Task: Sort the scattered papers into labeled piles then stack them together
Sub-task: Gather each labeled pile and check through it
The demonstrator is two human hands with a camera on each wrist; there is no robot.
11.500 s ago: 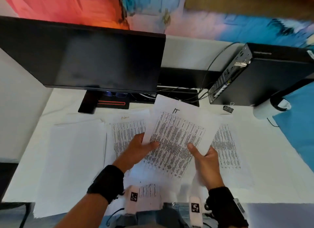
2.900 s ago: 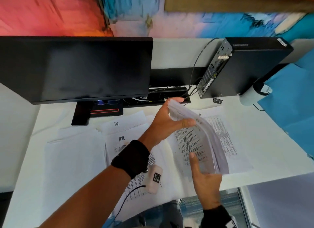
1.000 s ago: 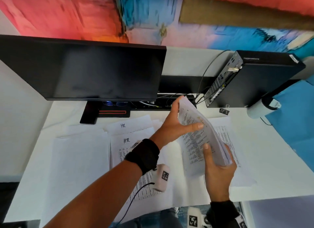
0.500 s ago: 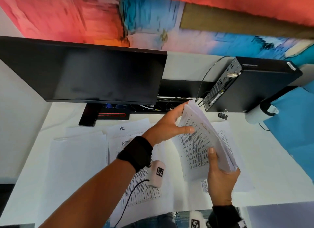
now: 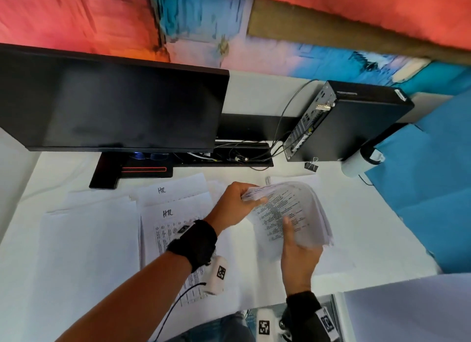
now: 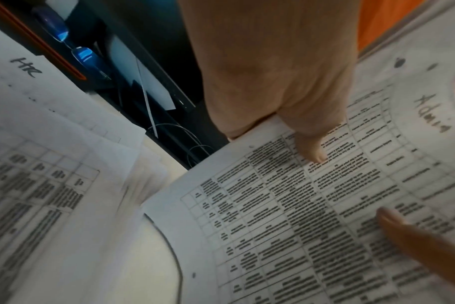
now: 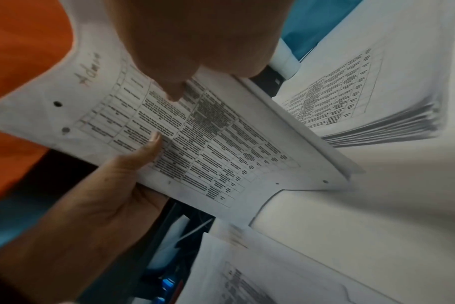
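Both hands hold one curved sheaf of printed papers [image 5: 295,206] just above the right half of the desk. My left hand [image 5: 243,198] pinches its far edge, with the thumb [image 6: 312,152] on the top sheet. My right hand [image 5: 293,237] grips the near edge, its thumb [image 7: 174,90] also on top. The top sheet [image 6: 286,205] is a table handwritten "Admin" [image 7: 87,70]. Two sheets marked "HR" [image 5: 167,213] lie left of the sheaf, and a pile of blank-faced sheets [image 5: 89,244] lies further left. Another pile of printed pages [image 7: 351,98] lies on the desk under the sheaf.
A black monitor [image 5: 109,104] stands at the back left, with cables [image 5: 242,158] behind it. A black computer case [image 5: 351,124] stands at the back right, with a binder clip [image 5: 312,166] in front of it. Blue cloth [image 5: 428,188] covers the right side.
The sheaf has come down from a steep tilt to lie flatter and lower over the desk. My left hand dropped with it and now pinches its far edge.
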